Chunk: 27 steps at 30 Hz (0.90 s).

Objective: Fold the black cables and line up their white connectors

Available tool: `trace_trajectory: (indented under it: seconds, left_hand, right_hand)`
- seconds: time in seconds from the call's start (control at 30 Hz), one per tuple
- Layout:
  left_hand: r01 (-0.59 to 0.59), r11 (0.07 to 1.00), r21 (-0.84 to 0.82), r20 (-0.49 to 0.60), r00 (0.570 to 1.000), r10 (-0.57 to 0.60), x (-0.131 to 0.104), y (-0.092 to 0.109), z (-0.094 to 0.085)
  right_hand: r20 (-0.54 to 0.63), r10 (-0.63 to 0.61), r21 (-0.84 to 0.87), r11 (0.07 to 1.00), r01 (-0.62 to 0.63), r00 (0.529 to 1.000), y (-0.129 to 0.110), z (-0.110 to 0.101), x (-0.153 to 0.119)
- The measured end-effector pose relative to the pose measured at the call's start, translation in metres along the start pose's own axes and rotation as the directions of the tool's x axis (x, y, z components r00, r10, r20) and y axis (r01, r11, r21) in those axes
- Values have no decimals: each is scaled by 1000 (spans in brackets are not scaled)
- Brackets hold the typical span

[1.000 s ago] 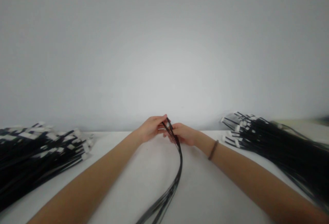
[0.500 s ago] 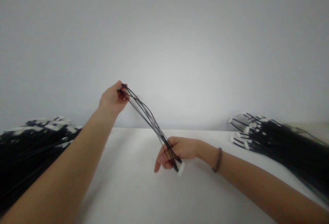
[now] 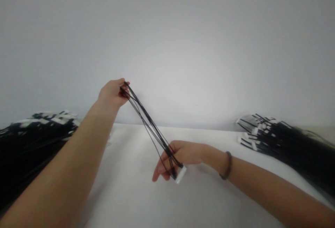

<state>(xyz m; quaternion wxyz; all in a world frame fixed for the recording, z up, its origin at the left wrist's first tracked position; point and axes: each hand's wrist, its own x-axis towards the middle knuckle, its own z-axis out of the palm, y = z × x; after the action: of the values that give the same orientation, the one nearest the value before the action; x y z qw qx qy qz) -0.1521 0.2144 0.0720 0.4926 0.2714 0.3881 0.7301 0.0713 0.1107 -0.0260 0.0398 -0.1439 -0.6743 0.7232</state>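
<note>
Two hands pinching wire bundle [image 3: 149, 123], left hand [image 3: 113, 93] raised, right hand [image 3: 178, 156] low

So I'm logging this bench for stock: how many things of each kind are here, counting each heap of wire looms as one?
Heaps of black wire looms with white plugs: 2 (left heap, right heap)
Black wire loom with white plug, stretched between left hand and right hand: 1
Dark wrist band: 1
White table: 1
Total: 5
</note>
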Motion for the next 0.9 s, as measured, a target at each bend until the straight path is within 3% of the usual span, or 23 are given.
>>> trace_trajectory:
  seconds: [0.23, 0.73, 0.9]
  left_hand:
    - [97, 995, -34, 11, 995, -96, 9, -4, -9]
    - [137, 990, 32, 0, 990, -138, 8, -9, -9]
    - [149, 988, 33, -6, 989, -149, 10, -12, -8]
  right_hand:
    - [13, -8, 32, 999, 7, 1000, 2, -1, 1]
    - [36, -20, 61, 998, 18, 999, -1, 2, 2]
    - [18, 29, 125, 992, -31, 999, 5, 3, 8]
